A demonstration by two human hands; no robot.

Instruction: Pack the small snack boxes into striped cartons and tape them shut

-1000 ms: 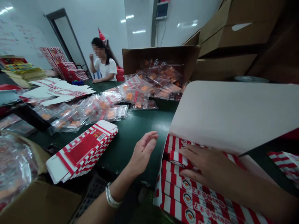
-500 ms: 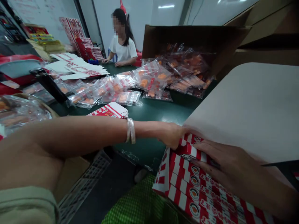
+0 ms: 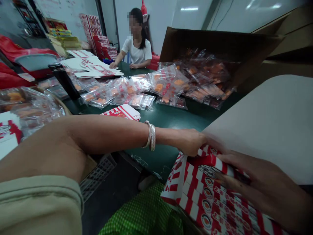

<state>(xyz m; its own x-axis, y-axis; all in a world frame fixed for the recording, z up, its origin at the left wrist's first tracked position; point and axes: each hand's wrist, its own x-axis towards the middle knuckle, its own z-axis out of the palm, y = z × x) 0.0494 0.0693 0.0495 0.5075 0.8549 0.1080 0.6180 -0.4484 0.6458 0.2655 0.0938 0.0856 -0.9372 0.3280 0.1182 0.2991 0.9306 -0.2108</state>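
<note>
At the near edge of the green table (image 3: pixel 168 125): left hand (image 3: pixel 189 142) and right hand (image 3: pixel 259 186) on carton stack (image 3: pixel 193 192)

Carton stack sits just off the table's near edge, low right in view; what it rests on is hidden. Flat-folded cartons, red and white stripes, round logos in a row, fanned slightly. Long axis runs left to right, dropping toward lower right, with logo ends to the left. Top carton (image 3: pixel 207 166) lies a bit out of line with the rest.

Left hand comes in straight across from the left, bangles (image 3: pixel 150 137) on wrist. Its fingers curl at the stack's far edge, mostly hidden, so pinch or plain contact: cannot tell. Right hand lies over the top carton, fingers spread and blurred, not clenched; whether it grasps or only presses, cannot tell. Two hands at opposite sides look placed to steady or square the stack, a judgement only.

Pale board (image 3: pixel 264 127) leans over the stack, right of the table. On the table: small carton stack (image 3: pixel 121 112), food packets (image 3: pixel 137 93), tumbler (image 3: pixel 62 80). Cardboard box (image 3: pixel 207 42) of packets at its far right, co-worker (image 3: pixel 137 42) seated beyond it. Checked cloth (image 3: pixel 139 212) and sleeve (image 3: pixel 31 205) below the table's edge.
</note>
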